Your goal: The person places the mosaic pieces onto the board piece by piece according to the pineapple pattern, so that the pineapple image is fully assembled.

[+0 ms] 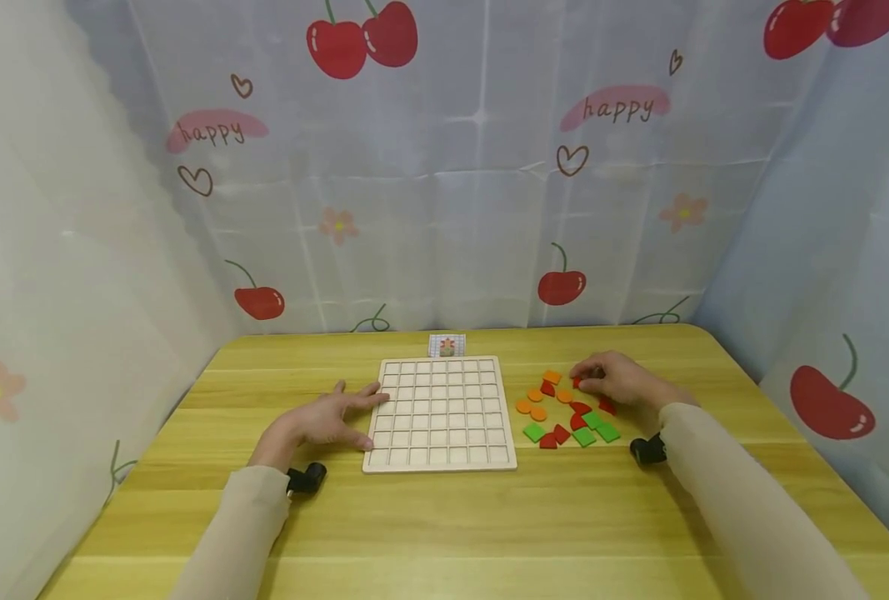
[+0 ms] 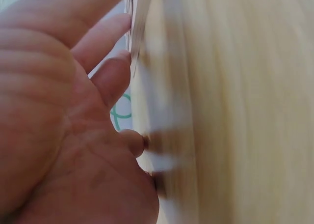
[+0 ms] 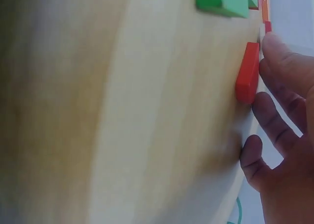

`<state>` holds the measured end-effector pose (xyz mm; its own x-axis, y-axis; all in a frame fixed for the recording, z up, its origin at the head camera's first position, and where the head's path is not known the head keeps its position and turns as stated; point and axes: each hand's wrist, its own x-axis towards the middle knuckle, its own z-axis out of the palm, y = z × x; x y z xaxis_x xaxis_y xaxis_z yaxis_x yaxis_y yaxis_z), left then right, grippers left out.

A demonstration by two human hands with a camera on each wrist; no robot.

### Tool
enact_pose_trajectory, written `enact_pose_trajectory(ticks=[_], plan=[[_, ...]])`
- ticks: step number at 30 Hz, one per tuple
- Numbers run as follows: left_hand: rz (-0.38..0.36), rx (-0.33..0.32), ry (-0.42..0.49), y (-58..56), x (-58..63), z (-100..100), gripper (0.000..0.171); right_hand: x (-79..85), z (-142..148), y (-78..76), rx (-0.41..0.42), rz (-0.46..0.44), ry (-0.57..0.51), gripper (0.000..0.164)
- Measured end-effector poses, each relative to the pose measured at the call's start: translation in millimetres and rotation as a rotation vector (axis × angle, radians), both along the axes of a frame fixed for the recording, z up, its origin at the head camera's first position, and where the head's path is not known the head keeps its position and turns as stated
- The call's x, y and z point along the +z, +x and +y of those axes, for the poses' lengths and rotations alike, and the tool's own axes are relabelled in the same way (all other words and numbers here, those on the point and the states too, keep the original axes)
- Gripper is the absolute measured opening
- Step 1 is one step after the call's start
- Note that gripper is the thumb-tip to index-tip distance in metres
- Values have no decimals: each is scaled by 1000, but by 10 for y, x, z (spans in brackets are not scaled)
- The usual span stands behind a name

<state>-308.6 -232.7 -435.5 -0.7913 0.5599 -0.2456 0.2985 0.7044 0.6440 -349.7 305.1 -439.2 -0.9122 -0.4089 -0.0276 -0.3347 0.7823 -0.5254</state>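
grid board: lying flat near the middle of the bench point(image 1: 414, 533), its squares bare; the pale board point(image 1: 439, 407) has the loose tiles just to its right.
left hand: this hand point(image 1: 327, 421) has its fingers spread, the thumb and a fingertip resting on the board's left edge.
right hand: this hand point(image 1: 627, 382) has curled fingers, thumb and forefinger pinching a red tile point(image 1: 576, 383) at the far right of the group (only a sliver of it shows).
loose tiles: green squares point(image 1: 583, 437) nearest the person, orange tiles point(image 1: 537, 413) toward the board, red ones scattered among them.
near the right fingers: another red tile point(image 3: 248, 72), partly covered in the head view.
behind the board: a small picture card point(image 1: 447, 346), its print too tiny to make out.
hard to see: whether the pinched tile is off the bench cannot be told; the left wrist view cuts off part of the hand, and its wood grain is blurred.
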Motion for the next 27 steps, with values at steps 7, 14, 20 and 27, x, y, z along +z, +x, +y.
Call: enact_pose_trajectory(ticks=[7, 14, 20, 27], plan=[[5, 5, 5, 24, -3, 18, 88, 113, -174, 24, -27, 54, 19, 28], [-14, 24, 4, 24, -26, 13, 89, 247, -617, 5, -41, 19, 7, 33], [-9, 15, 7, 14, -18, 8, 89, 345, -1037, -51, -49, 35, -4, 33], [-33, 20, 25, 10, 26, 5, 88, 299, -1569, -93, -46, 33, -78, 31]])
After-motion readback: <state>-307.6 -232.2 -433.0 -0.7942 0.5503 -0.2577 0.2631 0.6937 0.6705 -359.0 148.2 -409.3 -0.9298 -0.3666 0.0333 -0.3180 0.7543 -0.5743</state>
